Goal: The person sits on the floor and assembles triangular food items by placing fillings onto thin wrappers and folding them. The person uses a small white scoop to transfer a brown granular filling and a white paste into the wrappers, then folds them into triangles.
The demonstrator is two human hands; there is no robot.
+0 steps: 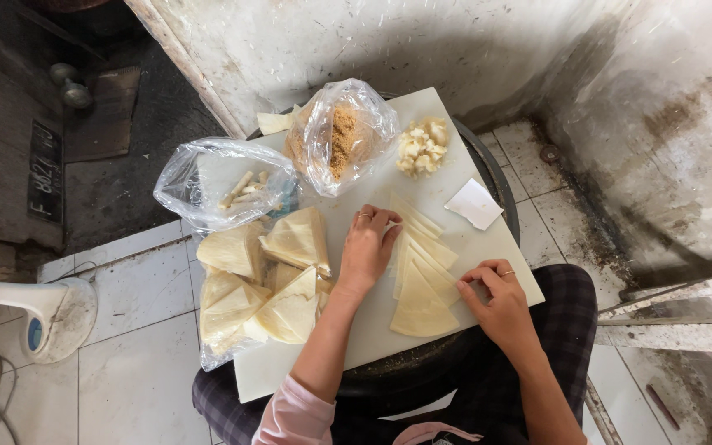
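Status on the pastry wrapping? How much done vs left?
Done: a heap of folded triangles lies at the board's left. In hand: left hand and right hand work the fanned flat sheets. Left: those sheets, plus the bagged brown crumbs and the white chunks.

Our left hand [366, 247] pressing fanned dough wedges [419, 276] on our white board [356, 330], our right hand [500, 301] pinching their edge, folded triangles [261, 284] piled left, two plastic bags [282, 156] beyond.
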